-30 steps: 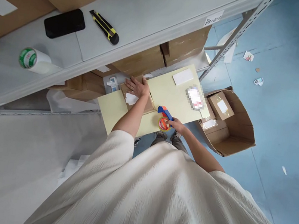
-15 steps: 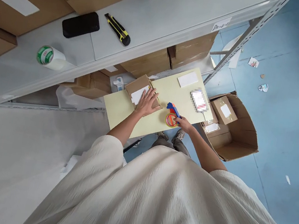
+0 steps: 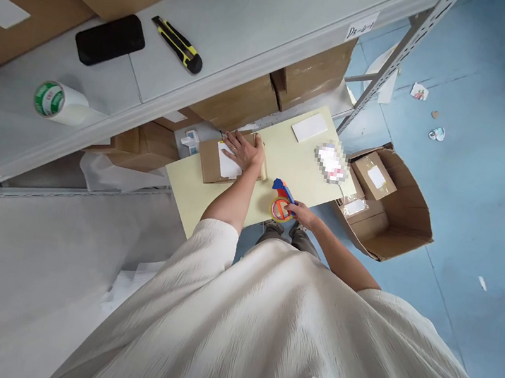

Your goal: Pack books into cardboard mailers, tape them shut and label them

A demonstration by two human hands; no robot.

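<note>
My left hand [image 3: 245, 151] lies spread over the top of a small cardboard box [image 3: 210, 162], its fingers partly covering a white label [image 3: 228, 165]. The box rests on the left part of a pale yellow table [image 3: 281, 155]. Gripped in my right hand [image 3: 301, 214] is a blue and orange tape dispenser [image 3: 282, 201] with a roll of tape in it, near the table's front edge. The dispenser is apart from the box. A flat white rectangle [image 3: 309, 127] and a pixelated device [image 3: 332, 162] lie on the table's right part.
An open cardboard carton [image 3: 402, 229] holding boxes stands on the floor at right. Above the table runs a grey shelf [image 3: 239, 33] bearing a black phone [image 3: 110, 40], a box cutter [image 3: 178, 45], a tape roll [image 3: 60, 102] and large cartons. An upright post [image 3: 393, 64] rises at the shelf's end.
My left hand has shifted from the near right part of the box to its far right part. The box now lies turned and flatter. My right hand still holds the tape dispenser; the view has shifted slightly.
</note>
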